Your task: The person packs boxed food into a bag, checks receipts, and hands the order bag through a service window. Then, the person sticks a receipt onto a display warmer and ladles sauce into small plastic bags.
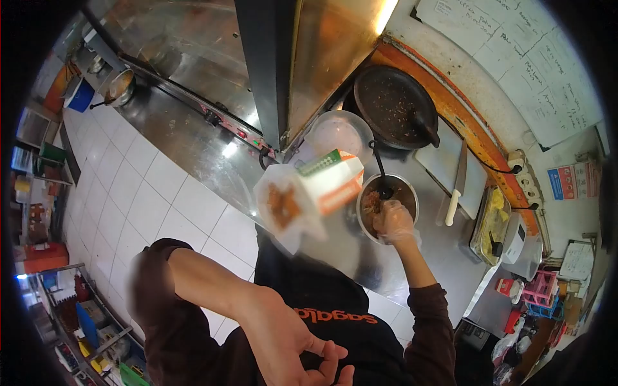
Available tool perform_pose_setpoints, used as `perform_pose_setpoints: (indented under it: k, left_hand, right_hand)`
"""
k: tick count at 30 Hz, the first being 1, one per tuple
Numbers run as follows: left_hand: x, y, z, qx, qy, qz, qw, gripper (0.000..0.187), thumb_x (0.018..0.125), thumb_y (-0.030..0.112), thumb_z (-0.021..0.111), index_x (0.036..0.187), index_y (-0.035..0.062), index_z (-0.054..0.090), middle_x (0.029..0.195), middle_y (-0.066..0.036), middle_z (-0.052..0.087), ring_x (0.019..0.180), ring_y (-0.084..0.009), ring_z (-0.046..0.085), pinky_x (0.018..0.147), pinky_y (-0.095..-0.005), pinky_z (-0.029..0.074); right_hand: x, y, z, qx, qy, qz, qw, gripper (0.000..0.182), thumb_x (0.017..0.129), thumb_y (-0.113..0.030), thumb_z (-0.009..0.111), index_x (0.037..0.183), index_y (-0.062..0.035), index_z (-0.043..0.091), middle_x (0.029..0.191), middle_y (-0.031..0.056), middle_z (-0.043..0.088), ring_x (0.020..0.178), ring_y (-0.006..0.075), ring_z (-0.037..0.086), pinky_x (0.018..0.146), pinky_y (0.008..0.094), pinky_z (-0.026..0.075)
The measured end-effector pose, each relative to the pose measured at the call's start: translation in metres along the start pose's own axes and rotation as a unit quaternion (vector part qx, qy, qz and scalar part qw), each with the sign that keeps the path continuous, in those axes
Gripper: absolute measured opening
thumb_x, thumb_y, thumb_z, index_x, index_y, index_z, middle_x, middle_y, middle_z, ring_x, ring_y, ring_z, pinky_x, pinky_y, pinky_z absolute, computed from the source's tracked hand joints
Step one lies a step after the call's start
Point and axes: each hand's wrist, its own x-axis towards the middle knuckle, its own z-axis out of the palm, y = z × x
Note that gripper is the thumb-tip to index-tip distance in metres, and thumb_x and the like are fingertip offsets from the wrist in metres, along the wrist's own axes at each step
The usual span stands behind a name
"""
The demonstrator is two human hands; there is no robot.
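Note:
My right hand (394, 222), in a clear plastic glove, reaches into a metal bowl (415, 202). Its fingers are bent together over a reddish, crumbly food (371, 202); what they pinch is hidden. A black ladle (380, 164) leans in the same bowl, its handle toward the back. Bare and palm up, my left hand (302, 350) is low in front of the dark apron (322, 289), fingers loosely curled and apart, nothing visible in them. Left of the bowl is a white, orange and green carton (335, 183), beside brown fried food (283, 206) in white paper.
Behind the bowl are a dark stone mortar (393, 106) and a translucent tub (335, 132). A white-handled knife (458, 186) lies on a cutting board (476, 170) at right, near a tray of yellow food (492, 219). A glass cabinet (187, 32) stands at upper left.

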Motion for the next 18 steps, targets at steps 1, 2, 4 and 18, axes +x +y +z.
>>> perform_pose_setpoints:
  k: [1, 2, 4, 18]
  left_hand:
    - [-0.001, 0.003, 0.0, 0.084, 0.018, 0.062, 0.994, 0.02, 0.078, 0.02, 0.062, 0.091, 0.0058, 0.063, 0.077, -0.004, 0.057, 0.085, -0.0133, 0.049, 0.086, -0.0291, 0.035]
    - [-0.001, 0.005, -0.001, 0.166, 0.037, 0.123, 0.978, 0.023, 0.08, 0.018, 0.061, 0.084, -0.0042, 0.06, 0.062, -0.002, 0.054, 0.061, -0.013, 0.053, 0.074, -0.0277, 0.044]
    - [0.003, -0.01, 0.015, 0.142, 0.064, 0.148, 0.977, 0.022, 0.078, 0.016, 0.063, 0.082, -0.0058, 0.059, 0.06, -0.002, 0.053, 0.06, -0.0122, 0.052, 0.072, -0.0266, 0.043]
    - [-0.091, 0.026, -0.034, 0.038, -0.38, -0.249, 0.89, 0.04, 0.079, 0.041, 0.058, 0.115, 0.0218, 0.057, 0.123, 0.01, 0.049, 0.119, -0.0119, 0.044, 0.101, -0.0426, 0.02]
  right_hand:
    - [-0.008, -0.01, -0.001, 0.026, 0.066, -0.015, 0.997, 0.048, 0.064, -0.03, 0.072, 0.104, -0.0091, 0.056, 0.119, 0.0174, 0.046, 0.095, 0.0341, 0.058, 0.08, 0.0386, 0.048]
    - [-0.011, -0.017, 0.0, 0.052, 0.131, -0.03, 0.99, 0.042, 0.065, -0.025, 0.073, 0.1, -0.0067, 0.056, 0.108, 0.0171, 0.05, 0.09, 0.0331, 0.058, 0.079, 0.0402, 0.047]
    - [-0.003, 0.009, -0.002, 0.071, 0.153, -0.039, 0.985, 0.042, 0.065, -0.024, 0.073, 0.099, -0.0065, 0.056, 0.107, 0.0169, 0.05, 0.089, 0.0338, 0.058, 0.079, 0.0406, 0.047]
    - [-0.054, -0.065, -0.137, 0.299, 0.136, -0.252, 0.91, 0.034, 0.062, -0.017, 0.074, 0.088, -0.0051, 0.056, 0.082, 0.0119, 0.057, 0.077, 0.0307, 0.058, 0.069, 0.0371, 0.047]
